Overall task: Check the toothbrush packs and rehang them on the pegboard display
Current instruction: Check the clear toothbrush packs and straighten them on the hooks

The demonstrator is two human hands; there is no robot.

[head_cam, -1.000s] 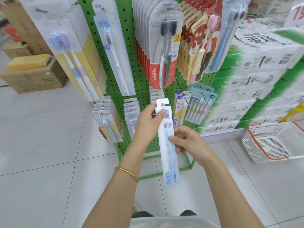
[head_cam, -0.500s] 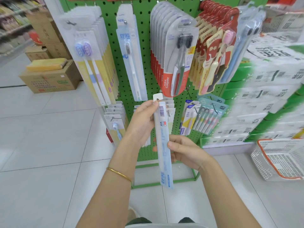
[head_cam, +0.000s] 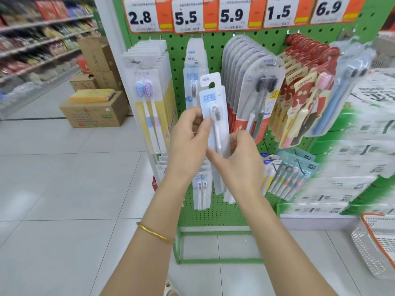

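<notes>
Head view. Since the earlier frames the toothbrush pack [head_cam: 214, 100] has been raised and turned: the brush head now faces the camera where the barcode side did before. The right hand [head_cam: 240, 160] has moved up to the pack's mid-section.

The pack stands nearly upright in front of the green pegboard [head_cam: 215, 44], its hang tab overlapping the row of matching white packs [head_cam: 193, 60] hung below the 5.5 price tag [head_cam: 186, 16]. The tab is not on a hook.

The left hand [head_cam: 188, 142] pinches the pack just beside the brush head, thumb on the front and fingers behind. The right hand grips the pack's right edge lower down, fingers curled round it. A gold bracelet [head_cam: 154, 231] sits on the left wrist.

A white basket [head_cam: 377, 244] lies on the floor at the right. Cardboard boxes [head_cam: 94, 113] stand at the left.
</notes>
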